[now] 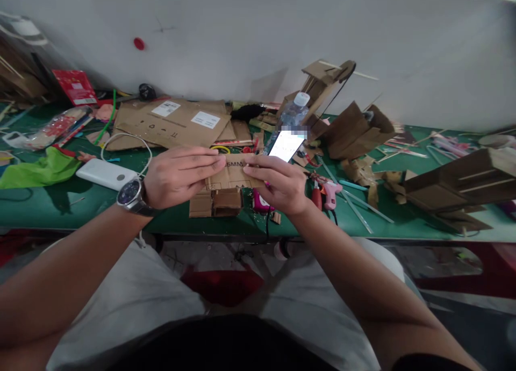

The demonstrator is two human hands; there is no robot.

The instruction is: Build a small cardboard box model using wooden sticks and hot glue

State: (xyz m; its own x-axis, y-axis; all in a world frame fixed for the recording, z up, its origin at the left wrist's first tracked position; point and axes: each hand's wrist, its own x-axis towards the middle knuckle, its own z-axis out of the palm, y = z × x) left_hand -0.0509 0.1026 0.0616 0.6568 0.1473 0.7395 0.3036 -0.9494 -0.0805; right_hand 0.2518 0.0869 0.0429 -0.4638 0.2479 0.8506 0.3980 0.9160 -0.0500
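Both my hands hold a flat brown cardboard piece [234, 173] printed with "5MM" above the green table [60, 207]. My left hand [179, 176], with a wristwatch [131, 195] on the wrist, pinches its left side. My right hand [278, 183] pinches its right edge with thumb and fingers. Just below lie small folded cardboard blocks [220, 202]. A lit phone [287, 145] leans behind my right hand, in front of a plastic water bottle [295, 112].
A pink glue gun [330, 193] and red-handled pliers [317, 196] lie right of my hand. A white power bank [107, 173] with cable, a green cloth [40, 169], a flattened box [169, 123] and cardboard structures [459, 185] crowd the table.
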